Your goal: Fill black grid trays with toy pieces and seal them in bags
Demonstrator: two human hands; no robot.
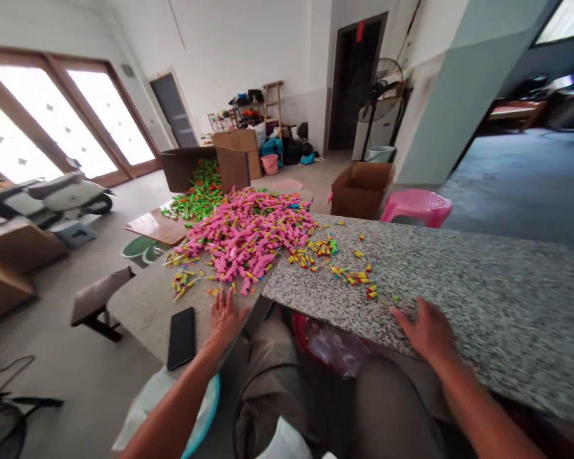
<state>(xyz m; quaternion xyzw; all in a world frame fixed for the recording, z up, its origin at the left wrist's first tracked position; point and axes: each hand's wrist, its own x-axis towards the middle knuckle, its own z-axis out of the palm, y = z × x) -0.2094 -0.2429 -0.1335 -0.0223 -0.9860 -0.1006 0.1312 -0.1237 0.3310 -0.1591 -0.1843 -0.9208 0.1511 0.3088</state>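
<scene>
My left hand (224, 317) lies at the near edge of the left table, fingers spread, holding nothing. Just beyond its fingertips rises a large heap of small pink plastic pieces (249, 236). My right hand (430, 331) is low over the speckled stone tabletop (497, 299), thumb and forefinger apart, with nothing visible in it; its other fingers are partly hidden. Left of that hand are a tiny green piece (396, 298) and scattered yellow-and-red pieces (351, 275). A black phone (181, 338) rests on the left table beside my left forearm.
Behind the heap, a tipped cardboard box (232, 169) spills green and orange pieces (201, 191). An open carton (361, 191) and a pink stool (418, 205) stand past the stone table. Below are a bag-lined blue-rimmed tub (213, 408) and a red container with clear plastic (332, 344).
</scene>
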